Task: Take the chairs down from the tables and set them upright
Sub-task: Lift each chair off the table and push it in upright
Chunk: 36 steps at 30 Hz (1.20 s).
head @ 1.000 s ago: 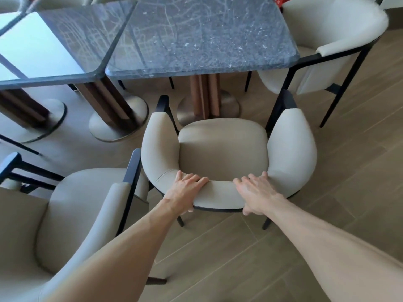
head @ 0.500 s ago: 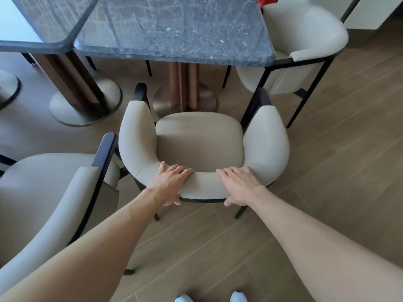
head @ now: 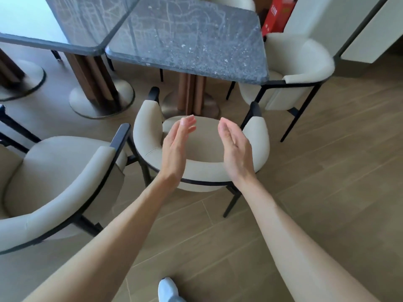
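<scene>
A beige padded chair [head: 205,147] with a black metal frame stands upright on the wooden floor, facing the dark marble table [head: 187,38]. My left hand [head: 177,144] and my right hand [head: 234,149] hover above its curved backrest, palms turned toward each other, fingers straight and apart, holding nothing. Neither hand touches the chair. Two more beige chairs stand upright: one at the left [head: 56,182], one at the right [head: 298,68] beside the table.
A second marble table [head: 65,25] adjoins the first at the left, both on wooden pedestals with round metal bases [head: 102,99]. A red box [head: 277,14] sits at the back. A white panel [head: 349,22] is at the upper right. My shoe [head: 168,288] shows below.
Both hands have let go of the chair's backrest and lifted, palms now facing each other. The view has pulled back and shifted right.
</scene>
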Available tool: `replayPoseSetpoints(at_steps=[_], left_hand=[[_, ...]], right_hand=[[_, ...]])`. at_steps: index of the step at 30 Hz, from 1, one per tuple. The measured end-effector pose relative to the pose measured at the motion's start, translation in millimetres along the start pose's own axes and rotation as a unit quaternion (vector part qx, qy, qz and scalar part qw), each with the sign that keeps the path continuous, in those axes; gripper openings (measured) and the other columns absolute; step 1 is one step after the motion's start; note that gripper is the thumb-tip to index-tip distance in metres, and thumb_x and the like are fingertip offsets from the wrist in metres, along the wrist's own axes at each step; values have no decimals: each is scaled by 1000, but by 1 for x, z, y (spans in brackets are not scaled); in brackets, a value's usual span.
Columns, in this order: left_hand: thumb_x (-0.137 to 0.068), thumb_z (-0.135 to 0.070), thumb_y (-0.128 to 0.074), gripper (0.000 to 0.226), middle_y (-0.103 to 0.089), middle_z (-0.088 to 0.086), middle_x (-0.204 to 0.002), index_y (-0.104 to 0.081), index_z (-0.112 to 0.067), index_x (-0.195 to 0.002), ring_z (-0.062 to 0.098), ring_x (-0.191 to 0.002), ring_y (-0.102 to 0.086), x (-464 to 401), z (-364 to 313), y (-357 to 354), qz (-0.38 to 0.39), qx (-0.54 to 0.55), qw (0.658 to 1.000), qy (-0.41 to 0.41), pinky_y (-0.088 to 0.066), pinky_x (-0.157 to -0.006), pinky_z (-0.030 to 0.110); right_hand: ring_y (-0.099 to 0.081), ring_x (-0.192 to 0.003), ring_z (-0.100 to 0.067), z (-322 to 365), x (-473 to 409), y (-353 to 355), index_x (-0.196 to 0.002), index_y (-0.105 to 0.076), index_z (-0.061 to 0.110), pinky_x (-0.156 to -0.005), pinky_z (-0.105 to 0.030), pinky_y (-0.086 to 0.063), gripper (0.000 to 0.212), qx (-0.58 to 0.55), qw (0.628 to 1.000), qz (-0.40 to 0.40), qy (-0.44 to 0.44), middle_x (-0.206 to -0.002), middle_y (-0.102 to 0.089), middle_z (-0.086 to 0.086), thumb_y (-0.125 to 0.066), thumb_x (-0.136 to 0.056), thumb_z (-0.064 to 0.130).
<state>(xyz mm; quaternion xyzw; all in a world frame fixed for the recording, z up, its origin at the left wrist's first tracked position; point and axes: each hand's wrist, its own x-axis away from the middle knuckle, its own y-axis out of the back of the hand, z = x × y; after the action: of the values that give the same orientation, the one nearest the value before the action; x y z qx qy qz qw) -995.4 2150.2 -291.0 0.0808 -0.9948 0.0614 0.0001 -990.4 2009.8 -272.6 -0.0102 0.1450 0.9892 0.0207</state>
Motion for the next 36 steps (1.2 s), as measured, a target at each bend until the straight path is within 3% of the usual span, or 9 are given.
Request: replayPoseSetpoints(at_steps=[1,3,6,12,18,21,27,32,36], left_hand=[[-104,-47,-36,47,-66,-3,-133,-63,-19,-131,9,-122,-62,15,-10,1,-17,15,1000,-13,-39,-115,37],[-108,-41,-34,46,-65,0,-134,-61,-14,-134,11,-124,-61,44,-28,2,-34,23,999,-29,-40,-115,36],[-110,-35,-34,42,-66,3,-133,-61,-12,-133,15,-122,-63,91,-57,2,-62,23,996,-59,-44,-112,37],[-105,-42,-36,47,-68,3,-130,-62,-12,-132,20,-117,-65,182,-112,12,-111,29,985,-126,-49,-105,36],[-108,-37,-38,37,-72,-3,-122,-66,-19,-124,15,-113,-66,247,-164,53,-159,30,973,-161,-50,-99,32],[-109,-34,-38,38,-71,1,-123,-65,-15,-126,18,-115,-66,264,-188,85,-183,30,967,-175,-51,-102,34],[-105,-37,-44,39,-71,7,-123,-66,-11,-125,23,-116,-66,292,-202,180,-203,23,960,-193,-49,-105,41],[-99,-42,-46,38,-72,3,-121,-68,-19,-120,22,-113,-66,315,-185,303,-207,4,967,-148,-50,-103,40],[-107,-33,-44,35,-70,6,-123,-65,-12,-124,25,-114,-65,315,-190,400,-225,-22,969,-100,-48,-106,43]], right_hand=[[-51,-109,26,10,13,6,-144,-53,17,-89,3,-37,49,-17,1000,-2,11,-146,-56,5,-47,-104,44],[-53,-113,21,25,38,19,-144,-54,16,-89,2,-39,51,-36,999,1,25,-144,-58,4,-47,-102,46],[-56,-124,4,46,80,38,-142,-56,19,-98,-8,-44,58,-55,998,4,38,-140,-61,7,-46,-96,53],[-58,-125,-1,94,155,60,-138,-60,20,-107,-26,-46,58,-77,994,5,71,-136,-65,7,-45,-93,54],[-59,-115,10,166,210,32,-139,-59,18,-91,-5,-45,57,-107,984,58,133,-136,-64,9,-47,-95,51],[-58,-120,7,197,230,3,-139,-59,18,-97,-6,-44,55,-114,977,91,157,-137,-63,7,-47,-95,49],[-57,-110,17,231,266,-87,-135,-62,13,-88,1,-39,49,-115,972,113,171,-133,-66,3,-48,-98,42],[-48,-106,31,242,296,-201,-132,-65,16,-85,7,-34,40,-83,979,108,149,-121,-65,17,-50,-101,39],[-50,-98,32,248,315,-285,-133,-64,16,-80,7,-34,37,-83,984,113,110,-125,-65,12,-53,-104,33]])
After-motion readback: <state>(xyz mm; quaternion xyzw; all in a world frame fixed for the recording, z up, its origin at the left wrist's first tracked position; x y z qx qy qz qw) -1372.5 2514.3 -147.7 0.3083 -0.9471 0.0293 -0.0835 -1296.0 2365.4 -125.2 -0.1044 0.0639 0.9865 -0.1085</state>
